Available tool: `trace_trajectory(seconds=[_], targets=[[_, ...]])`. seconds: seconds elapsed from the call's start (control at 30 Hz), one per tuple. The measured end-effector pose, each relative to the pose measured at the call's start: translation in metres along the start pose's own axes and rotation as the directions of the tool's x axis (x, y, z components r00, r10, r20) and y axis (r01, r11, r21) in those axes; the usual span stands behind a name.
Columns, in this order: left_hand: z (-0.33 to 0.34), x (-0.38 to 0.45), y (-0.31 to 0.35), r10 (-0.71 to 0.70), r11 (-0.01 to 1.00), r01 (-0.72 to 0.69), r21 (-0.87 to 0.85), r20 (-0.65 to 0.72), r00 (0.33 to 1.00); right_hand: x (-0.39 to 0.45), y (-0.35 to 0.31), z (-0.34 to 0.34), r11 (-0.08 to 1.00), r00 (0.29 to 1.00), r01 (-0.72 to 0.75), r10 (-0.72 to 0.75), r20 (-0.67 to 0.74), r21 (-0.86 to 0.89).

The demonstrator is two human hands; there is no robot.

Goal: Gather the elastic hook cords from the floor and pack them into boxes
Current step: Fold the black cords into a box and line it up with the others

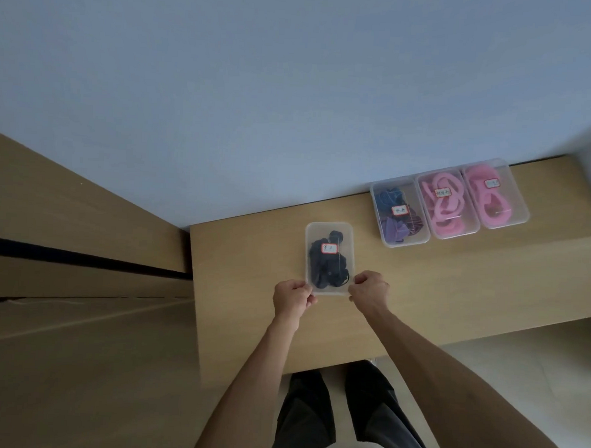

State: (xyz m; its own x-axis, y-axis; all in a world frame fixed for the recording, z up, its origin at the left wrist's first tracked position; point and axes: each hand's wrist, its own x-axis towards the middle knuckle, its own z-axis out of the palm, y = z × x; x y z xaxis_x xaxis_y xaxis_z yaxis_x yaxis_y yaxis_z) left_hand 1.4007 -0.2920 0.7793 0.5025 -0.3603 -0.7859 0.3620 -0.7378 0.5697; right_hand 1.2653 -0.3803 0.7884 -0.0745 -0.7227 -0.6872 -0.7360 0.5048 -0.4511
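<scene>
Hands meet at the near end of the box (pixel 329 258): your left hand (pixel 292 299) pinches its near left corner and your right hand (pixel 369 291) the near right, fingers curled, probably to press the lid shut or slide it on the counter (pixel 454 294). It holds dark cords (pixel 326 265). Far right, three closed boxes touch in a row: blue box (pixel 399 214), then pink boxes (pixel 447 204) and (pixel 494 196).

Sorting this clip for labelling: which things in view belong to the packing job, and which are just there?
Job: box of dark cords, pinched by left hand and right hand; purple-cord box; two pink-cord boxes.

Just there: wooden table, wall.
</scene>
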Motion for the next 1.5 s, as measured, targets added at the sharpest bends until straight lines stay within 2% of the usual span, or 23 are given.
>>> trace_trajectory(seconds=[0.23,0.43,0.57,0.73,0.83,0.93,1.03,1.2,1.27,1.37,1.43,1.5], targets=[[0.007,0.003,-0.005,0.057,0.998,-0.057,0.0,-0.073,0.996,0.004,0.0,0.01,1.0,0.999,0.0,0.001,-0.037,0.028],[0.003,-0.003,0.003,0.018,1.0,-0.018,0.003,-0.004,1.0,0.002,-0.004,0.003,0.999,1.0,0.03,-0.03,-0.004,-0.023],[0.001,-0.004,0.005,0.001,0.998,-0.005,0.063,0.063,0.998,0.0,-0.008,0.001,0.992,0.996,0.09,-0.091,-0.011,-0.087],[0.004,0.001,0.0,0.037,0.986,-0.041,0.16,0.028,0.999,0.002,-0.005,0.005,0.991,0.996,0.09,-0.092,-0.019,-0.097],[0.004,0.002,-0.004,0.09,0.956,-0.088,0.281,0.005,0.996,0.001,-0.003,0.008,0.968,0.987,0.159,-0.161,0.004,-0.192],[0.007,0.0,0.01,0.152,0.947,-0.134,0.293,-0.039,0.988,0.002,-0.01,0.008,0.973,0.983,0.184,-0.183,0.017,-0.142],[0.011,0.001,0.03,0.236,0.901,-0.186,0.391,-0.086,0.968,0.007,-0.02,0.005,0.97,0.983,0.183,-0.183,0.014,-0.158],[0.01,0.009,0.045,0.223,0.894,-0.159,0.418,-0.108,0.969,0.014,-0.029,-0.002,0.971,0.973,0.194,-0.208,-0.103,-0.137],[0.014,0.015,0.05,0.249,0.897,-0.193,0.397,-0.095,0.964,0.014,-0.034,-0.004,0.939,0.942,0.276,-0.306,-0.135,-0.204],[0.022,0.017,0.06,0.299,0.892,-0.257,0.371,-0.057,0.953,0.016,-0.037,-0.001,0.757,0.826,0.491,-0.562,-0.045,-0.431],[0.026,0.02,0.063,0.339,0.873,-0.291,0.392,-0.055,0.939,0.019,-0.036,0.004,0.684,0.807,0.529,-0.588,0.049,-0.503],[0.029,0.025,0.061,0.331,0.889,-0.272,0.368,-0.108,0.938,0.021,-0.036,0.007,0.678,0.806,0.539,-0.587,0.073,-0.5]])
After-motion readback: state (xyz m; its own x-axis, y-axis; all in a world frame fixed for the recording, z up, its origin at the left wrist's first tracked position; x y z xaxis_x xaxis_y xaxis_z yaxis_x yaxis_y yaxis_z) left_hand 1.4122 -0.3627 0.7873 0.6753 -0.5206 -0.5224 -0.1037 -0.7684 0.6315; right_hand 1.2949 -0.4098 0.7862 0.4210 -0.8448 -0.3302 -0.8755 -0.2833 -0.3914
